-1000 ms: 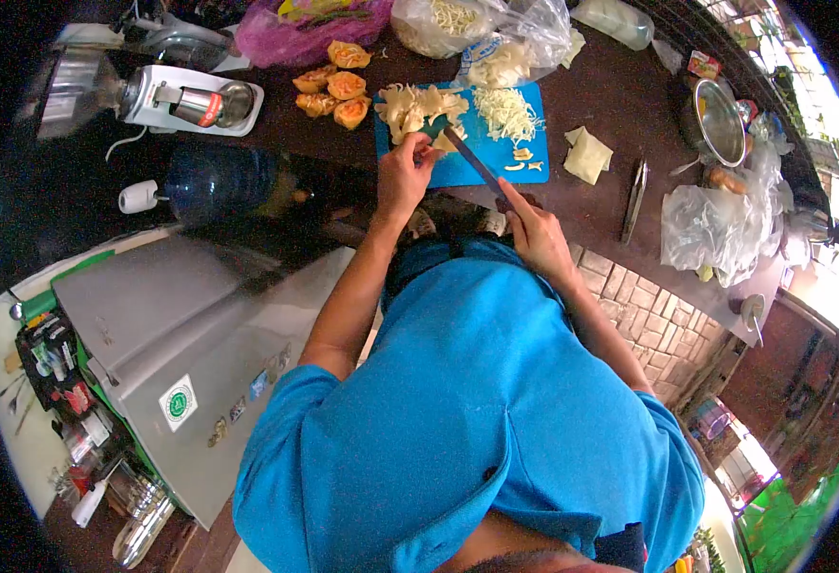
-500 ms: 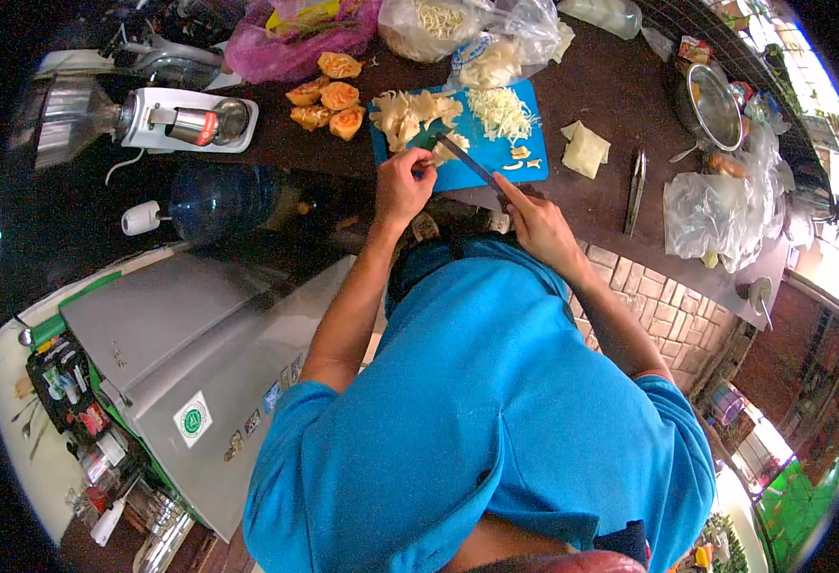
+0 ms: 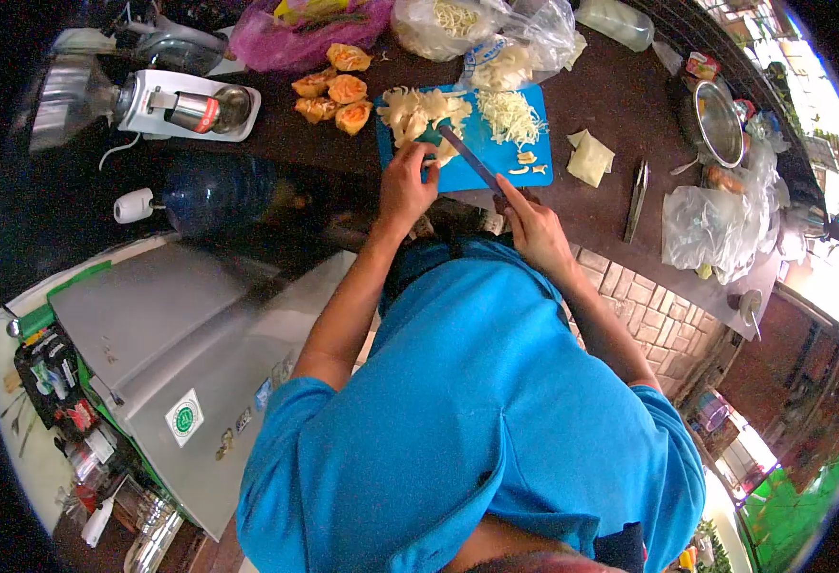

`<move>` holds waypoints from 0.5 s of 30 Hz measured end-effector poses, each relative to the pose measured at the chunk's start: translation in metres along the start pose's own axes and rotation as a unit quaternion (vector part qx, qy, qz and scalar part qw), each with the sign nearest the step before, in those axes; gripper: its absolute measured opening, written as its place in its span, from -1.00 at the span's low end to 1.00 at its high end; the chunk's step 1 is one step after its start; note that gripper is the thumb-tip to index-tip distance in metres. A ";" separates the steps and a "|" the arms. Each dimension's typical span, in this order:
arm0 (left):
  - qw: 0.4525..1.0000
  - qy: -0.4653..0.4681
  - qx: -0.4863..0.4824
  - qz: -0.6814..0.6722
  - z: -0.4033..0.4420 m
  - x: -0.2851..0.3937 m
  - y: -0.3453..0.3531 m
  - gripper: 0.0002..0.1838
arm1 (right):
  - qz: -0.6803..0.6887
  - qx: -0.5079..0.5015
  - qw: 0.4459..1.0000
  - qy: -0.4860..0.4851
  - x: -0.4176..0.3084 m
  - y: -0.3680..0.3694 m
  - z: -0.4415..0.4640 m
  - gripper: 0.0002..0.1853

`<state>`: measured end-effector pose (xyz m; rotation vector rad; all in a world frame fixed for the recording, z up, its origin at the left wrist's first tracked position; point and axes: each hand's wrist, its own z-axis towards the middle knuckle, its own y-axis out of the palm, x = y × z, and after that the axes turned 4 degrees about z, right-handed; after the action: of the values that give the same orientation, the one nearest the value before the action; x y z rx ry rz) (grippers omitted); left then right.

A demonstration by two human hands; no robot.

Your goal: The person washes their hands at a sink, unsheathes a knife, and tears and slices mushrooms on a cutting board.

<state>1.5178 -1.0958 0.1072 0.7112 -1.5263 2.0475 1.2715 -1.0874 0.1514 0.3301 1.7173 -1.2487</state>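
Pale oyster mushrooms lie on the left of a blue cutting board. My right hand is closed round the handle of a knife, its blade slanting up and left over the board. My left hand is at the board's near edge, fingers curled in against a mushroom piece beside the blade. The fingertips' exact hold is partly hidden. Thin white shreds are heaped on the board's right side, with a few small scraps below them.
Orange-filled cups stand left of the board. Behind are a pink mesh bag and plastic bags. To the right lie a folded wrapper, tongs, a metal bowl and a clear bag.
The view has shifted slightly, moving the board a little right and down. The knife and left fingers remain at the mushroom piece, with only small movements.
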 end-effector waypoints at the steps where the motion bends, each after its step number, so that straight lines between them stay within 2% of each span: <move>1: 1.000 -0.002 0.001 -0.001 -0.001 -0.004 0.003 -0.83 | 0.001 -0.007 1.000 0.023 -0.001 -0.001 -0.001 -0.41; 3: 0.996 0.075 0.026 0.051 -0.001 -0.009 0.009 -0.80 | 0.009 -0.001 0.999 0.033 0.000 -0.001 -0.002 -0.41; 5: 0.995 0.075 0.005 0.072 -0.002 -0.006 0.008 -0.81 | 0.017 0.006 0.999 0.043 -0.003 -0.002 -0.002 -0.41; 7: 0.993 0.074 -0.016 0.093 -0.002 -0.002 0.007 -0.81 | 0.085 0.012 0.990 0.113 -0.015 -0.009 0.000 -0.42; 13: 0.999 -0.003 -0.040 0.024 0.003 0.003 0.006 -0.81 | 0.111 0.068 0.986 0.104 -0.011 -0.010 -0.001 -0.44; 15: 0.994 -0.050 -0.089 -0.032 0.005 0.012 -0.001 -0.80 | 0.113 0.073 0.986 0.098 -0.011 -0.012 -0.001 -0.44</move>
<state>1.5104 -1.1000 0.1168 0.7922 -1.6947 1.8267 1.2681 -1.0883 0.1672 0.7353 1.7012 -1.2072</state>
